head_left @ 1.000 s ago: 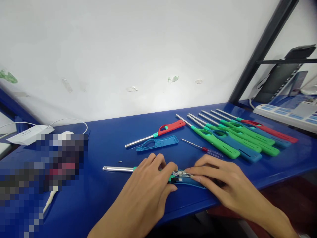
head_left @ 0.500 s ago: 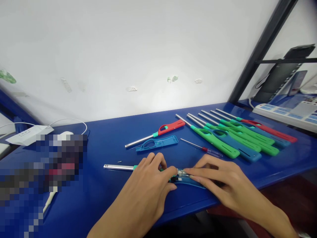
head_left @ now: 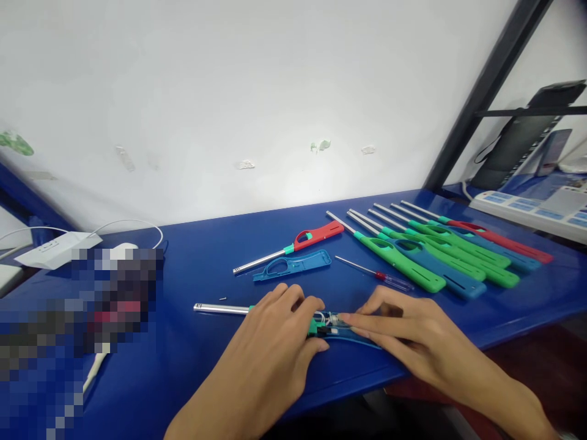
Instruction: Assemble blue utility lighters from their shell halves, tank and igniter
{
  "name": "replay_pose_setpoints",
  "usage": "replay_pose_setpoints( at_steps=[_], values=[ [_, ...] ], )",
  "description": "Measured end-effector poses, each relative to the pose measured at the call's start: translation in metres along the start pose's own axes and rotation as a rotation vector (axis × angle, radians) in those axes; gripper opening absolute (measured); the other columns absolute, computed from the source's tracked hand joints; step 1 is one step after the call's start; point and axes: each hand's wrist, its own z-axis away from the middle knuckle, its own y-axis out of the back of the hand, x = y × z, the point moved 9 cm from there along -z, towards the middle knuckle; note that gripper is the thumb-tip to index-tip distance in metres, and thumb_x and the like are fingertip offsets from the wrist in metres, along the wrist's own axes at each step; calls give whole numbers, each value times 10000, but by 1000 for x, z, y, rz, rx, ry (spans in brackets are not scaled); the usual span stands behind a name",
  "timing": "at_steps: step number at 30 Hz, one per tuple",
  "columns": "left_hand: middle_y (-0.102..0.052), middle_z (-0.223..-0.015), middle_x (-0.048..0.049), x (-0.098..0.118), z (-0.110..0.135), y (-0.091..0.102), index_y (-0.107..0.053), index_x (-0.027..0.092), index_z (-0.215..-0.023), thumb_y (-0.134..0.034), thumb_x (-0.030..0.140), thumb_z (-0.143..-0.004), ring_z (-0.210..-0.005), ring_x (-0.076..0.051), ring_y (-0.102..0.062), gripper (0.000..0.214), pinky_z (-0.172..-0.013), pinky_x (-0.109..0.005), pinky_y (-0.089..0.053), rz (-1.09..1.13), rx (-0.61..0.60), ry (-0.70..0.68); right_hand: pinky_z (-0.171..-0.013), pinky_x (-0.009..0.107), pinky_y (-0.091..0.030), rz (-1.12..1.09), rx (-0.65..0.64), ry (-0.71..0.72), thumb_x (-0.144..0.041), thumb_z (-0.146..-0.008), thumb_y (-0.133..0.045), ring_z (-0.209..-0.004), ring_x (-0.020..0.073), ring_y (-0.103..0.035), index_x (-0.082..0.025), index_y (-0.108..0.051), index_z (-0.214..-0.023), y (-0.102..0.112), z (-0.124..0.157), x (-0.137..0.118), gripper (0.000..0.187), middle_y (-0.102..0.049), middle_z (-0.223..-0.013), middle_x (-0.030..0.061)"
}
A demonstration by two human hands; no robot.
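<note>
An opened blue long-nozzle lighter (head_left: 334,327) lies on the blue table (head_left: 197,275) near its front edge, its metal tube (head_left: 220,308) pointing left. My left hand (head_left: 275,342) presses down on the teal front part, fingers curled over it. From the right, my right hand (head_left: 408,333) lies over the handle, fingertips pinched at the clear inner parts with thin wires. The detached blue shell half (head_left: 291,266) rests just behind. A small red-handled screwdriver (head_left: 376,275) lies behind my right hand.
A red lighter (head_left: 293,244) lies behind the shell. Several green, blue and red lighters (head_left: 435,250) are laid side by side at the right. A white adapter with cable (head_left: 50,250) sits far left, a power strip (head_left: 527,211) far right. A tiny screw (head_left: 222,299) lies near the tube.
Almost nothing has moved. My right fingertips have crept slightly left along the open lighter's inner parts, and my left fingers have shifted a little on its front.
</note>
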Motion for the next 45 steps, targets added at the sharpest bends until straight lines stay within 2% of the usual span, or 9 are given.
replay_pose_setpoints(
  at_steps=[5, 7, 14, 20, 27, 35, 40, 45],
  values=[
    [-645, -1058, -10, -7, 0, -2, -690, 235, -1003, -707, 201, -987, -1032, -238, -607, 41, -933, -425, -515, 46, -3, 39, -754, 265, -600, -8, -19, 7, -224, -1064, -562, -839, 157, -724, -375, -654, -1448, 0, -1, 0, 423, -709, -1066, 58],
    [-640, -1049, -4, -8, 0, -2, -686, 237, -967, -701, 206, -991, -1000, -229, -608, 42, -908, -421, -519, 55, -6, 42, -755, 266, -598, -6, -20, -1, -235, -1067, -561, -838, 155, -719, -375, -659, -1442, 0, -2, 0, 412, -705, -1057, 55],
    [-634, -1056, -11, -7, 1, -4, -685, 227, -958, -681, 178, -994, -1017, -234, -610, 61, -963, -445, -514, 42, -6, 43, -722, 268, -580, -3, -41, -19, -279, -1089, -530, -803, 137, -703, -380, -649, -1449, -1, -2, 0, 391, -676, -1013, 40],
    [-668, -1021, -28, -1, 0, -5, -698, 210, -926, -642, 169, -1010, -1031, -248, -630, 109, -944, -439, -532, -10, -7, 26, -750, 278, -587, -19, -44, -37, -271, -1081, -547, -828, 148, -706, -377, -668, -1431, -2, -1, 2, 386, -691, -1040, 47],
    [-674, -1021, -28, -3, 2, -6, -745, 226, -990, -656, 202, -1009, -948, -237, -655, 94, -865, -428, -563, -24, -22, 21, -711, 277, -560, -16, -26, -27, -272, -1086, -543, -797, 135, -694, -383, -688, -1404, -2, -2, 0, 367, -678, -1024, 37],
    [-650, -1072, -41, -7, 1, -9, -717, 219, -992, -628, 172, -1012, -1016, -270, -631, 102, -928, -489, -539, -10, -35, 80, -694, 277, -539, -23, -49, -44, -288, -1093, -535, -803, 130, -683, -398, -661, -1430, -4, -3, 2, 376, -657, -1010, 30],
    [-658, -1123, -43, -8, 1, -6, -696, 241, -1161, -656, 164, -994, -1064, -279, -628, 188, -958, -498, -532, 6, 7, 76, -740, 282, -570, -24, -37, -48, -290, -1089, -539, -818, 138, -702, -393, -681, -1411, -4, -2, 3, 367, -678, -1039, 35],
    [-659, -1096, -47, -5, -2, -6, -712, 225, -1079, -617, 166, -1016, -1064, -276, -632, 129, -932, -468, -536, 3, -36, 64, -750, 277, -587, -26, -33, -49, -296, -1081, -551, -822, 147, -711, -383, -698, -1394, -3, -2, 2, 357, -690, -1022, 39]
  ],
)
